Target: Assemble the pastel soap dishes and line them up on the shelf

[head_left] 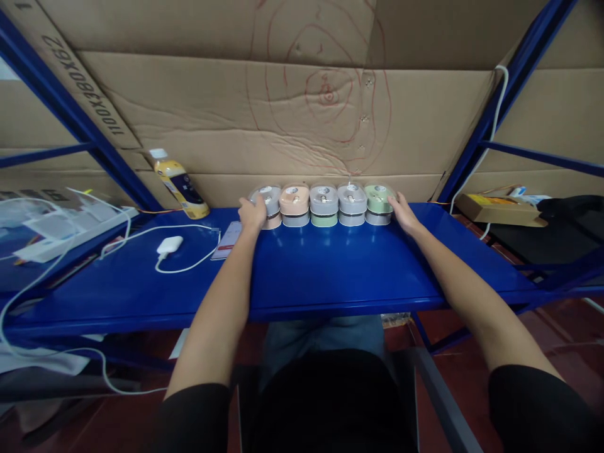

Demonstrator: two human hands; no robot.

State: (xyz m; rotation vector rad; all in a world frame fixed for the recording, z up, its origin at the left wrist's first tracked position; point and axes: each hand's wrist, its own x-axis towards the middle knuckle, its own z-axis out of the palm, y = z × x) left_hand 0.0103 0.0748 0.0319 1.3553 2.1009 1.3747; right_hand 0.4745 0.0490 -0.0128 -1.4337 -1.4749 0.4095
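A row of small lidded plastic boxes with clear tops stands on the blue shelf, stacked two high. The upper layer runs from a grey box (269, 199) at the left through a peach box (294, 199) and two grey ones to a green box (378, 197) at the right. My left hand (252, 212) is closed around the outer side of the left grey box, thumb toward its front. Against the green box's outer side rests my right hand (404, 214), fingers bent at its edge. Some fingertips are hidden behind the boxes.
A phone (227, 240) lies beside my left forearm. Left of it are a white charger (170, 245) with its cable and a leaning yellow drink bottle (180, 187). Cardboard (189, 107) walls the back; blue posts frame both sides. An opened carton (499, 209) sits at right.
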